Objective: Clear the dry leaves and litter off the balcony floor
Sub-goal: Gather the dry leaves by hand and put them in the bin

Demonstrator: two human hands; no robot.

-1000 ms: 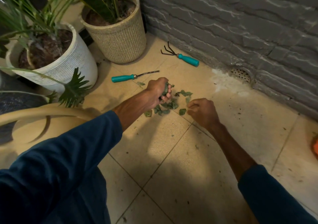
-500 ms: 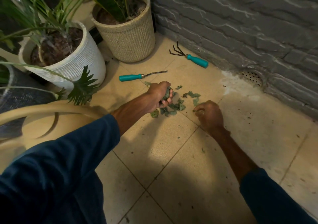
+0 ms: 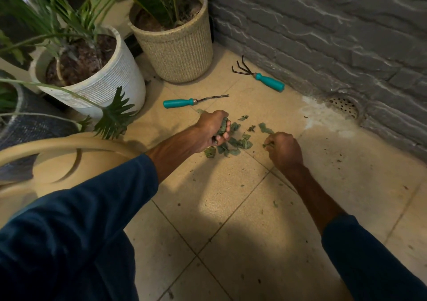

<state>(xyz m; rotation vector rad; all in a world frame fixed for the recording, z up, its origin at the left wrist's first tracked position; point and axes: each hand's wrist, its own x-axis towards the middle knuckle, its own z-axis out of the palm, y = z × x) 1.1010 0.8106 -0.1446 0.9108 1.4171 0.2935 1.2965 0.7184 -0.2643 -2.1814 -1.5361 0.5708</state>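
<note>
A small heap of dry green leaves (image 3: 238, 144) lies on the beige tiled floor (image 3: 231, 208) between my two hands. My left hand (image 3: 211, 128) is closed around a bunch of those leaves, which stick out between its fingers. To the right, my right hand (image 3: 284, 149) pinches a leaf at the heap's right edge, fingers curled. More single leaves (image 3: 265, 128) lie just beyond the heap. Tiny crumbs of leaf litter (image 3: 275, 204) dot the tiles nearer to me.
A white ribbed plant pot (image 3: 111, 81) and a woven beige pot (image 3: 180, 53) stand at the back left. A teal-handled weeder (image 3: 182, 102) and a teal hand rake (image 3: 261, 77) lie beyond the leaves. Grey brick wall (image 3: 323, 34) with a floor drain (image 3: 344, 106) at right. A beige chair arm (image 3: 69, 145) curves at left.
My right hand has closed on a leaf at the heap's right edge. My left hand keeps its bunch of leaves and has barely moved.
</note>
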